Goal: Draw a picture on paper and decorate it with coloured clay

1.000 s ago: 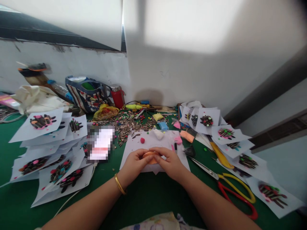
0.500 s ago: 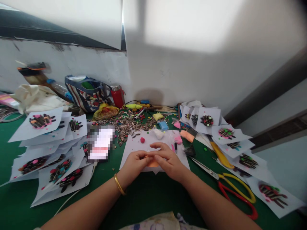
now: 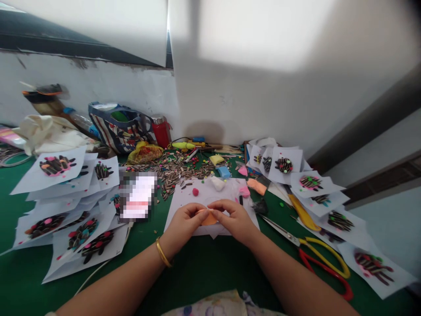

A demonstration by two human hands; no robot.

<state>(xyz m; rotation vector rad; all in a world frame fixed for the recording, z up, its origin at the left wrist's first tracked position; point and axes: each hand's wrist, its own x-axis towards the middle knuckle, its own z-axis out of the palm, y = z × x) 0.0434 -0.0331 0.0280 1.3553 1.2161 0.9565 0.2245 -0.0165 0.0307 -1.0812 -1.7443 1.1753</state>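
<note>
Over the white paper (image 3: 177, 197), my left hand (image 3: 188, 224) and my right hand (image 3: 235, 219) meet, fingers curled and thumb tips close together. Between them they pinch a piece of orange modelling clay (image 3: 209, 218), partly covered by the fingers. A gold bangle (image 3: 162, 252) circles my left wrist. Beyond the fingers, a small red ball (image 3: 195, 192) and a white lump of clay (image 3: 217, 183) lie on the sheet. Pink clay (image 3: 244, 192) sits at its right edge, with a larger orange lump (image 3: 257, 186) just past it.
Open-bladed scissors (image 3: 305, 245) lie on the green table at right. Sheets with seed pictures (image 3: 95, 237) are piled at left, more (image 3: 342, 221) at right. A phone (image 3: 140, 197) rests left of the paper. Loose sunflower seeds (image 3: 179, 169) cover the back, before a red flask (image 3: 161, 134).
My right fingers, earlier stretched across the left hand, have curled back into a pinch. The orange clay now shows between both thumbs and fingertips. Surrounding things stay put.
</note>
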